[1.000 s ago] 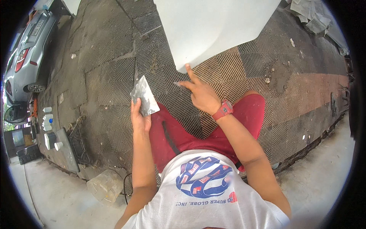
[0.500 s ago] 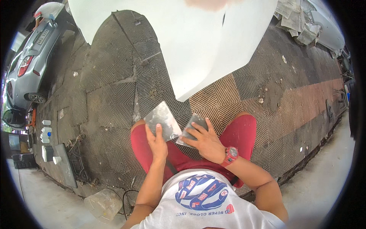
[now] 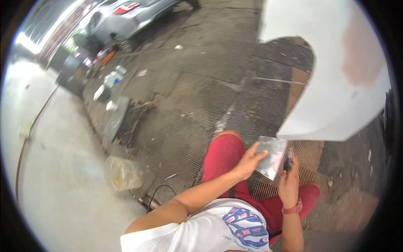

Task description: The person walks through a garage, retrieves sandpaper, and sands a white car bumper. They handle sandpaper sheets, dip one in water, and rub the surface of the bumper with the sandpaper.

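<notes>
My left hand (image 3: 248,163) grips a thin grey rectangular plate (image 3: 270,156) by its left edge, thumb on top. Pale and pinkish smears mark the plate's face. Close beside it, my right hand (image 3: 289,185) is closed on a dark flat piece (image 3: 287,163), mostly hidden by the fingers and seen nearly edge-on. Both hands are over my bent knees. Just beyond them, a white car body panel (image 3: 325,113) with a rounded wheel-arch cutout comes down close to the plate. A reddish-brown patch (image 3: 363,54) shows on the panel.
A translucent bucket (image 3: 122,174) stands at the left by a pale wall (image 3: 54,159), near a black cable (image 3: 157,193). Farther back are a grey board (image 3: 118,119) on a dark stand, white containers (image 3: 112,79) and a silver car (image 3: 140,19). Ribbed mats cover the floor.
The view has swung left, so the panel and my hands appear farther right. My hands still hold the plate and the dark piece; the right hand has turned, showing the piece edge-on.
</notes>
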Available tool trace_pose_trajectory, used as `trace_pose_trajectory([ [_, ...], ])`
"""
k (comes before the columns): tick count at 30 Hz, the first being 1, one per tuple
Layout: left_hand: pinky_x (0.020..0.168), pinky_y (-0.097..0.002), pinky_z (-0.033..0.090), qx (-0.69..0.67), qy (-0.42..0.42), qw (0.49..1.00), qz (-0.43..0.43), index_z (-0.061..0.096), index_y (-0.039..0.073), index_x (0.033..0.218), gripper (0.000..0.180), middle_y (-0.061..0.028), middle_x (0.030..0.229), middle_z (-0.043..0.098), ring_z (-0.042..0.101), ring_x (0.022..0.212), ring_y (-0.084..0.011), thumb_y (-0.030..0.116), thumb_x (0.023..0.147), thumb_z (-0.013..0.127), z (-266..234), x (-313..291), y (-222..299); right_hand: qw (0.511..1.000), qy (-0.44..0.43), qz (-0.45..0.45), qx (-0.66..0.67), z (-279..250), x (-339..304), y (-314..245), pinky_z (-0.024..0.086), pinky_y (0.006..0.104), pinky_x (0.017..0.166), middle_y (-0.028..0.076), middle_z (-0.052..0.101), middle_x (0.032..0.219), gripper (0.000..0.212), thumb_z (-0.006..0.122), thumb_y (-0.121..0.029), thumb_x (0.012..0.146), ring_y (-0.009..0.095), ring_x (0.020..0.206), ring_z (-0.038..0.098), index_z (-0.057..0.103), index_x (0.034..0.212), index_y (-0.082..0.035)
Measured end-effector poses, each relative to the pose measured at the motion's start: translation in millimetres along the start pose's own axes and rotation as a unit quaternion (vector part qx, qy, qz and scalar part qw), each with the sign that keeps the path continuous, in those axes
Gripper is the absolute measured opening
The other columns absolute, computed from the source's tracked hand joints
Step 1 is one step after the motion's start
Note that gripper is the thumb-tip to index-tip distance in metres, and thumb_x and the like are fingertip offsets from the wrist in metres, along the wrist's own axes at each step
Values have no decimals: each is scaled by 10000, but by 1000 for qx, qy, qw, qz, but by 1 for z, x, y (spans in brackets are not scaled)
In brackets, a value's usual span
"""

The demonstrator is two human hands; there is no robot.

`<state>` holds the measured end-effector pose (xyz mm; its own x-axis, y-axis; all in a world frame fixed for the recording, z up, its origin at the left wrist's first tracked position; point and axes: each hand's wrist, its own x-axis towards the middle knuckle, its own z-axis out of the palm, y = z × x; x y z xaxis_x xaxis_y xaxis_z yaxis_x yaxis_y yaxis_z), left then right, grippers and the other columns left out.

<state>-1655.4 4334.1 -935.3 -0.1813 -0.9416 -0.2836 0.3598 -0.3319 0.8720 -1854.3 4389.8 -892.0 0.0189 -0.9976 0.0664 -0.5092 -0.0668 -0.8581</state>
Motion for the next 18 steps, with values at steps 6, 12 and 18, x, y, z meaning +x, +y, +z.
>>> trace_pose_trajectory([
  [6,1072,-351,480,-59,91,993,54,475,46,1510,495,-90,1362,645,606,1222,-179,274,1095,621,-3,3,12,823,22,189,536,7,-3,-3,436,384,1142,105,585,1430,583,596,69,968,226,1306,564,475,1534,-4],
  [12,1086,-352,470,103,147,978,110,448,42,1543,534,-96,1389,641,604,1252,-171,280,1094,614,4,0,20,920,-118,179,329,-14,-3,25,478,348,1062,104,661,1314,569,675,5,939,204,1184,624,522,1485,56],
  [18,1180,-382,419,-73,-154,972,-162,311,54,1652,766,-98,1552,520,536,1385,-206,256,1031,710,-17,-7,4,850,-40,152,503,-41,12,47,504,344,1023,79,684,1234,539,832,-179,932,172,1097,652,570,1359,23],
])
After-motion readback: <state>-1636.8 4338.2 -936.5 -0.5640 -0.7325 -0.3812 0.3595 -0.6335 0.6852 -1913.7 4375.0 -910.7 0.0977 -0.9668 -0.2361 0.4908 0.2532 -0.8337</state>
